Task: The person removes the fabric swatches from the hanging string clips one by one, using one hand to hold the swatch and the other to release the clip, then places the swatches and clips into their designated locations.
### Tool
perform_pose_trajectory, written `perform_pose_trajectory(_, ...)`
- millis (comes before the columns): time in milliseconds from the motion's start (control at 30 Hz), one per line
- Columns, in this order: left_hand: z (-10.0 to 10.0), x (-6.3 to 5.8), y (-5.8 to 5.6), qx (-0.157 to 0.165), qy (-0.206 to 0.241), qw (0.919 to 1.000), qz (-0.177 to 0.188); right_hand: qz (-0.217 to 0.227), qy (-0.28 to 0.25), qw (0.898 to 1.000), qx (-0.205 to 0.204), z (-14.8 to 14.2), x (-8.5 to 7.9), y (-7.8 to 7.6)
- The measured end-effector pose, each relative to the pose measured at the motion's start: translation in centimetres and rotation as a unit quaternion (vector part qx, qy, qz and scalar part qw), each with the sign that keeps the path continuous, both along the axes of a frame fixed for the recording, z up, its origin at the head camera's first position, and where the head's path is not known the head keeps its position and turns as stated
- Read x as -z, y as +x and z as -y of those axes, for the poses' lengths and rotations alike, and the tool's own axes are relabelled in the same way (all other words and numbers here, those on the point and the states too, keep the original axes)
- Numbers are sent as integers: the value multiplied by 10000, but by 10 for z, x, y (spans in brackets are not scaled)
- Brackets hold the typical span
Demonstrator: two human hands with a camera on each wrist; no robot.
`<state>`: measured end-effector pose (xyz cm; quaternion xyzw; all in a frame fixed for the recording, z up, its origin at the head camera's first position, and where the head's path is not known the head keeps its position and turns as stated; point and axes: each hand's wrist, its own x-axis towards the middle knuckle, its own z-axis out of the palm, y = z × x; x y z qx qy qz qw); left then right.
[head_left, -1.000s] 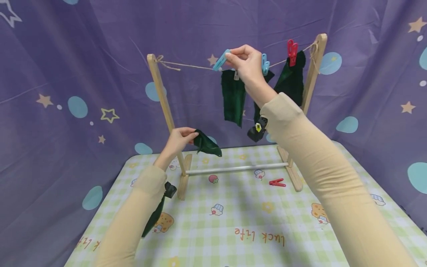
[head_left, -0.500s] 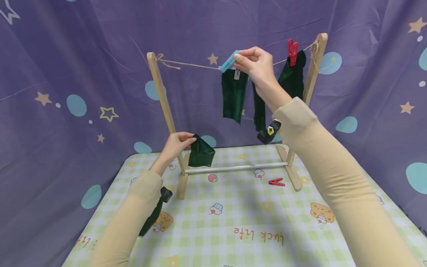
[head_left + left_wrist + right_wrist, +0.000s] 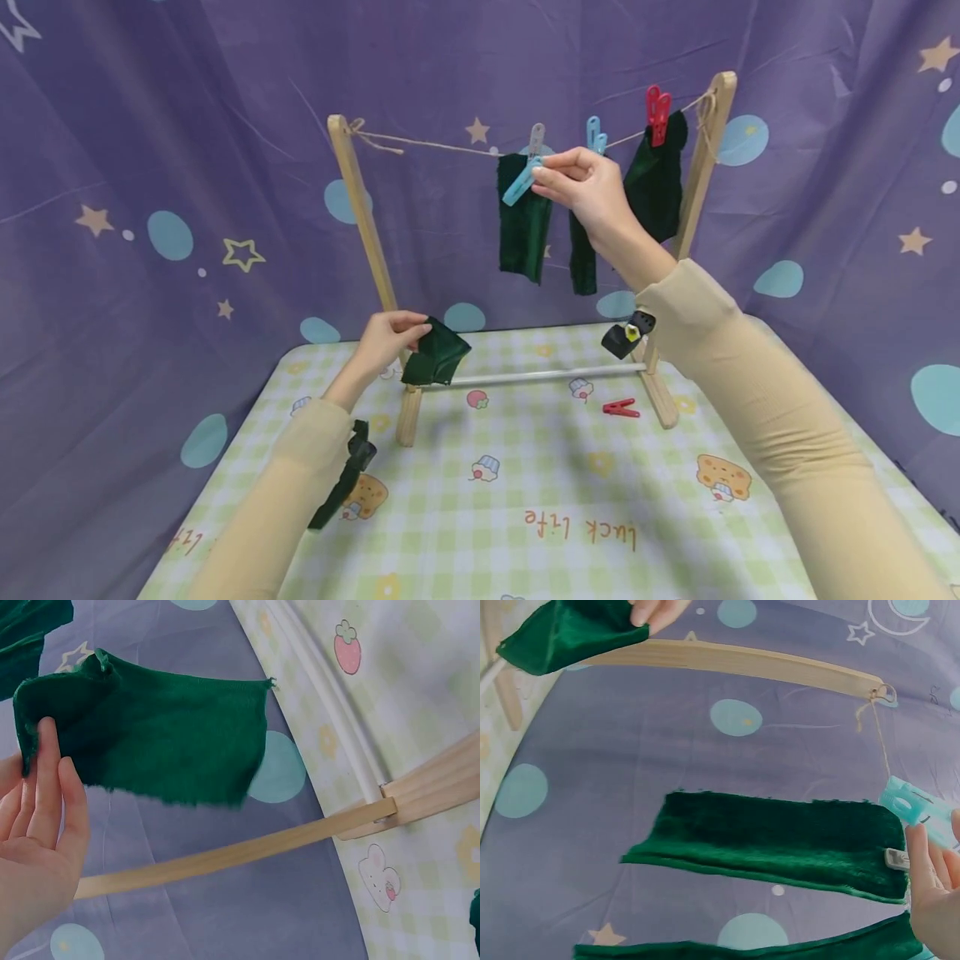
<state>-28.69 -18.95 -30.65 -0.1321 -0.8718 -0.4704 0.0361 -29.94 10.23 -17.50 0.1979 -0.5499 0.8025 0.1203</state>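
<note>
My left hand (image 3: 392, 335) pinches a dark green velvet cloth (image 3: 438, 354) by its upper corner, near the rack's left post; the left wrist view shows the cloth (image 3: 172, 735) spread out from the fingers. A light blue clothespin (image 3: 522, 181) is pinched between thumb and fingers of my right hand (image 3: 588, 187). It overlaps a green cloth (image 3: 519, 242) hanging on the string, which a grey clothespin (image 3: 536, 140) clips. Further right, a blue clothespin (image 3: 594, 135) holds a narrow cloth (image 3: 582, 258), partly behind my hand, and a red clothespin (image 3: 657, 117) holds another cloth (image 3: 660, 187).
The string (image 3: 427, 146) runs between two wooden posts (image 3: 367, 212) joined low by a white bar (image 3: 540, 377). A loose red clothespin (image 3: 621, 408) lies on the checked tablecloth (image 3: 570, 475). Another green cloth (image 3: 330, 500) lies by my left forearm. A purple curtain (image 3: 225, 125) hangs behind.
My right hand moves right and then down from the string with the blue clothespin, uncovering the grey one. My left hand lowers slightly leftward, and its cloth turns to hang wider.
</note>
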Motion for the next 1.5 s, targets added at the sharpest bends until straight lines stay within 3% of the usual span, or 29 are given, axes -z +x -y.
perform_pose_trajectory(367,17,9,11,-26,106,9995,307,261,401,9986,217,-18,30,13)
perform_pose_trajectory(700,36,18,20,-63,41,9991,418,246,1475,9868,630,-32,59,20)
perform_pose_trajectory(933,47,23,27,-129,-37,9992,383,463,1966,9783,458,-43,88,26)
perform_pose_trajectory(1233,63,29,35,-157,-41,9996,245,916,2696,9580,351,-59,118,33)
perform_pose_trajectory(1500,77,33,40,-246,-35,9994,260,1107,2899,9504,214,-71,145,34)
